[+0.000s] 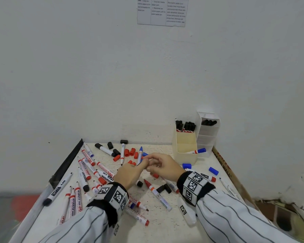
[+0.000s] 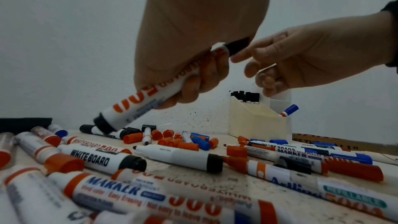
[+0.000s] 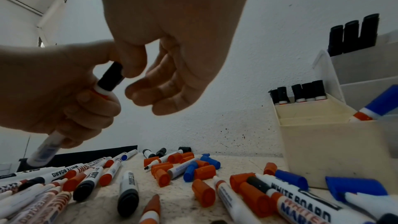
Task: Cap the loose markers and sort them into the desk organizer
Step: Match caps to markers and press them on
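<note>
we see a white whiteboard marker (image 2: 148,94) with a black cap (image 3: 112,77), held tilted above the bench (image 1: 165,225) at mid-frame. the left hand (image 1: 128,174) wraps its fingers (image 2: 206,74) round the barrel. the right hand (image 1: 165,165) has its thumb on the cap, its other fingers (image 3: 163,89) loosely curled beside it; we cannot tell whether they pinch it. below lie loose markers (image 1: 88,165) and red caps (image 1: 130,152), blue caps (image 1: 213,171) too. the desk organizer (image 1: 186,146) stands at the right, black-capped markers (image 1: 185,127) upright in its rear compartment, a blue-capped marker (image 1: 199,151) leaning in front.
</note>
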Motion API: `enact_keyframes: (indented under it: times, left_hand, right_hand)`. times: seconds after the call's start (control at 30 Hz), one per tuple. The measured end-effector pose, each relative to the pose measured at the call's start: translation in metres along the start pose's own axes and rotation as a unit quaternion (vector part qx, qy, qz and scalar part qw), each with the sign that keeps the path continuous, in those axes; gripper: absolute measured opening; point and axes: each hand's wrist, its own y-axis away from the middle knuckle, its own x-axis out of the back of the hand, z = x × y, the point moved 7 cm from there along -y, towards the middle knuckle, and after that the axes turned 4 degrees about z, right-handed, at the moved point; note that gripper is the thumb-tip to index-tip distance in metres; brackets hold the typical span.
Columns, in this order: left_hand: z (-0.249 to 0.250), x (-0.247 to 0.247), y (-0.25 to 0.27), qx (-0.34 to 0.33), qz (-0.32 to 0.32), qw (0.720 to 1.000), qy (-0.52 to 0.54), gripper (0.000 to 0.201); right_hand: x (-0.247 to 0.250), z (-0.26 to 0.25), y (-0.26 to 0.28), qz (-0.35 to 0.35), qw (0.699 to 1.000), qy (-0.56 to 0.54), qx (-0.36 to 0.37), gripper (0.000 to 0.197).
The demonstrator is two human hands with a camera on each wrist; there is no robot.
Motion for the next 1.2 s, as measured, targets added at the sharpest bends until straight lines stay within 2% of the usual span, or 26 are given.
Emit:
enact_keyframes:
  times: [0.07, 0.17, 0.27, 0.33, 0.4, 0.47, 0.53, 0.6, 0.73, 0.9, 0.97, 1.1, 1.2]
  left_hand:
    - [0.0, 0.0, -0.001, -0.002, 0.0, 1.0, 0.006, 0.062]
    - [0.004, -0.002, -0.001, -0.027, -0.011, 0.999, -0.03, 0.049]
    - [0.009, -0.008, 0.001, -0.049, -0.018, 0.997, -0.06, 0.048]
    - [0.009, -0.017, 0.0, -0.063, -0.027, 0.994, -0.082, 0.05]
    - [0.007, -0.024, -0.003, -0.068, -0.023, 0.994, -0.087, 0.061]
    - [0.008, -0.029, -0.006, -0.081, -0.008, 0.996, -0.046, 0.055]
    - [0.015, -0.029, -0.005, -0.102, 0.009, 0.995, -0.011, 0.042]
    - [0.021, -0.03, -0.006, -0.118, 0.033, 0.992, -0.001, 0.034]
    - [0.032, -0.031, -0.002, -0.15, 0.06, 0.987, 0.02, 0.025]
    - [0.036, -0.029, 0.0, -0.167, 0.069, 0.982, 0.05, 0.027]
    - [0.038, -0.026, 0.0, -0.168, 0.079, 0.981, 0.053, 0.029]
    - [0.044, -0.019, -0.003, -0.169, 0.096, 0.979, 0.065, 0.032]
    - [0.053, -0.016, -0.012, -0.176, 0.099, 0.977, 0.065, 0.032]
  right_hand:
    - [0.002, 0.002, 0.003, 0.011, 1.0, 0.001, -0.01, 0.023]
    - [0.013, 0.013, 0.007, 0.049, 0.995, 0.072, -0.037, 0.014]
    - [0.034, 0.039, 0.016, 0.053, 0.974, 0.18, -0.127, 0.012]
    - [0.059, 0.063, 0.03, 0.039, 0.928, 0.298, -0.221, 0.02]
    - [0.09, 0.08, 0.052, 0.029, 0.861, 0.408, -0.302, 0.026]
    - [0.119, 0.092, 0.079, 0.021, 0.807, 0.474, -0.352, 0.034]
    - [0.141, 0.1, 0.105, 0.025, 0.78, 0.487, -0.392, 0.038]
    - [0.155, 0.108, 0.127, 0.044, 0.771, 0.472, -0.425, 0.038]
    - [0.156, 0.126, 0.155, 0.073, 0.772, 0.41, -0.48, 0.045]
    - [0.144, 0.138, 0.157, -0.002, 0.77, 0.431, -0.471, 0.038]
    - [0.143, 0.137, 0.148, 0.014, 0.791, 0.407, -0.457, 0.027]
    - [0.145, 0.123, 0.123, 0.086, 0.852, 0.309, -0.415, 0.028]
    - [0.144, 0.108, 0.106, 0.142, 0.885, 0.231, -0.378, 0.026]
